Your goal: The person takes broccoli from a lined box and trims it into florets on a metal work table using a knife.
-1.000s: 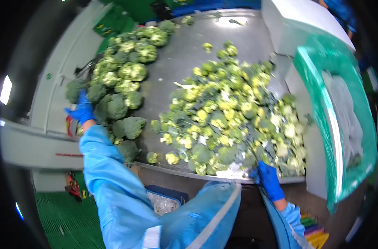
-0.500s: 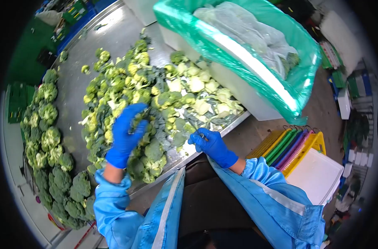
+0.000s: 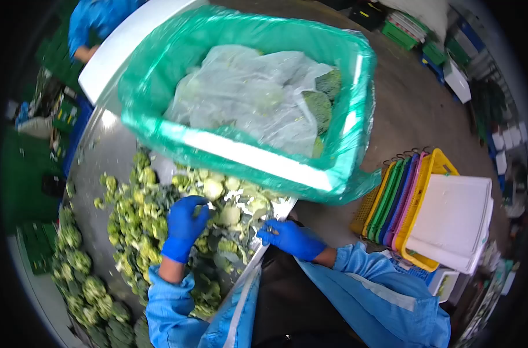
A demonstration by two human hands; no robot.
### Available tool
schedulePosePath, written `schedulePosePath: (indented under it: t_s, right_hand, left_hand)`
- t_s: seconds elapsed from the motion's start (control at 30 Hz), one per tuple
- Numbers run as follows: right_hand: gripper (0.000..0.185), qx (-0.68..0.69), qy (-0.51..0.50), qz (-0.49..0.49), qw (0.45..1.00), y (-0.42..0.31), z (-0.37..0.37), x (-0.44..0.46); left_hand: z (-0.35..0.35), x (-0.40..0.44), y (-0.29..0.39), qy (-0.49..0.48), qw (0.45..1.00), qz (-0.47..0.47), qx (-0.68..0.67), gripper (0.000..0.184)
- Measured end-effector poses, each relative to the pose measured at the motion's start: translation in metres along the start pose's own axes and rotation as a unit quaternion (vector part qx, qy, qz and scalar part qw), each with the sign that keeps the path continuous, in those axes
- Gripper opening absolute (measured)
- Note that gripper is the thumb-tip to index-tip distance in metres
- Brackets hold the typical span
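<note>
Over the heap of broccoli pieces [image 3: 139, 217] on the metal table [image 3: 96, 214], my left hand [image 3: 185, 226], in a blue glove, has its fingers curled; what they hold, if anything, is hidden. My right hand [image 3: 290, 239], also gloved in blue, is at the table's front edge with its fingers pinched together. Something small and unclear shows at its fingertips. Pale cut stems and leaves [image 3: 229, 214] lie between and beyond the hands. Behind them stands a bin lined with a green plastic bag [image 3: 246, 156], holding broccoli [image 3: 319, 107] partly under a translucent sheet [image 3: 246, 87].
Larger broccoli heads [image 3: 96, 298] line the table's left side. Coloured baskets [image 3: 400, 203] and a white board [image 3: 449, 217] stand at the right. A co-worker's blue sleeve [image 3: 101, 23] shows at the upper left, by a white surface [image 3: 130, 46].
The view has swung right, bringing the lined bin to the centre. My left hand has left the large broccoli heads at the left and come near my right hand, its fingers now curled.
</note>
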State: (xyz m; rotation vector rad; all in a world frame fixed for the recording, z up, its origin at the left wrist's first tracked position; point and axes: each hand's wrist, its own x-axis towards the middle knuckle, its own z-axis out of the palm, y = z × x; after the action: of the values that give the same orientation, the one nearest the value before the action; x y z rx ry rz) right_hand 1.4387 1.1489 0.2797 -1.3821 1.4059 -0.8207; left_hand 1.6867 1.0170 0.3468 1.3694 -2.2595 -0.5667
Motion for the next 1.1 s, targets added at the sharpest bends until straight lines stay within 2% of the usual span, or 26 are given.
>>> schedulePosePath:
  t_s: [0.03,0.07,0.1,0.13,0.2,0.27,0.3,0.33,0.4,0.43,0.5,0.53,0.57,0.6,0.63,0.67,0.7,0.77,0.8,0.83,0.87,0.9,0.97,1.03,1.1]
  right_hand:
    - [0.030,-0.012,0.002,-0.019,1.000,0.005,-0.003,0.001]
    - [0.031,-0.062,-0.035,-0.007,0.997,0.001,-0.012,0.002]
    - [0.031,-0.056,-0.025,-0.006,0.998,0.005,-0.015,0.002]
    - [0.032,-0.033,-0.022,-0.023,0.999,0.011,-0.015,0.002]
    - [0.033,-0.025,-0.058,-0.030,0.998,0.008,-0.028,0.005]
    - [0.036,-0.036,-0.047,-0.049,0.997,0.014,-0.036,0.007]
    - [0.038,-0.048,-0.040,-0.067,0.996,0.016,-0.040,0.008]
    - [0.037,-0.020,-0.074,-0.025,0.997,0.011,-0.049,0.008]
    - [0.039,0.029,-0.084,-0.015,0.996,0.015,-0.054,0.008]
    - [0.044,0.041,-0.104,-0.004,0.994,0.018,-0.057,0.009]
    - [0.046,0.034,-0.120,0.024,0.992,0.018,-0.071,0.007]
    - [0.048,0.026,-0.133,0.053,0.989,0.019,-0.076,0.006]
    - [0.048,0.035,-0.131,0.051,0.990,0.030,-0.074,0.005]
    - [0.048,0.024,-0.071,-0.014,0.997,0.048,-0.067,0.003]
    - [0.048,0.013,-0.009,-0.076,0.997,0.049,-0.068,0.002]
    - [0.047,0.018,-0.037,-0.056,0.998,0.052,-0.073,-0.002]
    - [0.047,0.026,-0.032,-0.055,0.998,0.051,-0.077,-0.003]
    - [0.048,0.052,-0.070,-0.055,0.995,0.051,-0.083,-0.003]
    - [0.048,0.057,-0.068,-0.057,0.994,0.049,-0.089,-0.002]
    - [0.048,0.045,-0.096,-0.057,0.993,0.046,-0.094,0.000]
    - [0.048,0.034,-0.123,-0.058,0.990,0.043,-0.099,0.001]
    - [0.048,0.030,-0.138,-0.060,0.988,0.041,-0.103,0.004]
    - [0.048,0.055,-0.161,-0.060,0.984,0.038,-0.104,0.010]
    - [0.048,0.107,-0.186,-0.054,0.975,0.034,-0.105,0.014]
    - [0.048,0.181,-0.210,-0.042,0.960,0.028,-0.105,0.020]
  left_hand:
    - [-0.020,0.019,0.011,0.023,0.999,-0.023,-0.017,0.012]
    - [-0.046,0.043,0.040,0.009,0.988,-0.126,-0.084,0.010]
    - [-0.052,0.062,0.055,0.090,0.980,-0.063,-0.165,0.011]
    - [-0.060,0.088,0.076,0.105,0.979,0.005,-0.173,0.014]
    - [-0.062,0.146,0.127,0.037,0.988,0.128,-0.079,0.023]
    - [-0.033,0.201,0.142,-0.050,0.971,0.234,-0.015,0.043]
    - [-0.014,0.227,0.144,-0.086,0.960,0.265,0.013,0.058]
    - [0.007,0.250,0.148,-0.119,0.951,0.278,0.068,0.074]
    - [0.046,0.277,0.163,-0.154,0.911,0.316,0.218,0.085]
    - [0.070,0.284,0.158,-0.159,0.892,0.337,0.257,0.073]
    - [0.095,0.288,0.152,-0.233,0.855,0.370,0.277,0.052]
    - [0.097,0.291,0.147,-0.238,0.852,0.371,0.283,0.052]
    - [0.093,0.294,0.138,-0.264,0.846,0.374,0.274,0.043]
    - [0.085,0.296,0.128,-0.292,0.838,0.378,0.263,0.035]
    - [0.062,0.300,0.118,-0.323,0.859,0.337,0.208,0.029]
    - [0.037,0.295,0.109,-0.206,0.888,0.407,0.063,0.017]
    - [0.011,0.295,0.098,-0.212,0.921,0.326,0.042,0.017]
    - [-0.038,0.294,0.049,-0.196,0.934,0.254,0.158,0.016]
    - [-0.054,0.285,0.041,-0.210,0.946,0.117,0.216,0.014]
    - [-0.066,0.278,-0.011,-0.229,0.917,0.059,0.320,0.015]
    - [-0.075,0.272,-0.074,-0.318,0.836,0.091,0.437,0.016]
    - [-0.085,0.262,-0.065,-0.327,0.839,0.111,0.420,0.016]
    - [-0.092,0.258,-0.044,-0.283,0.900,0.033,0.330,0.013]
    - [-0.083,0.262,-0.011,-0.199,0.922,0.049,0.329,0.017]
    - [-0.063,0.272,0.015,-0.123,0.954,0.157,0.223,0.042]
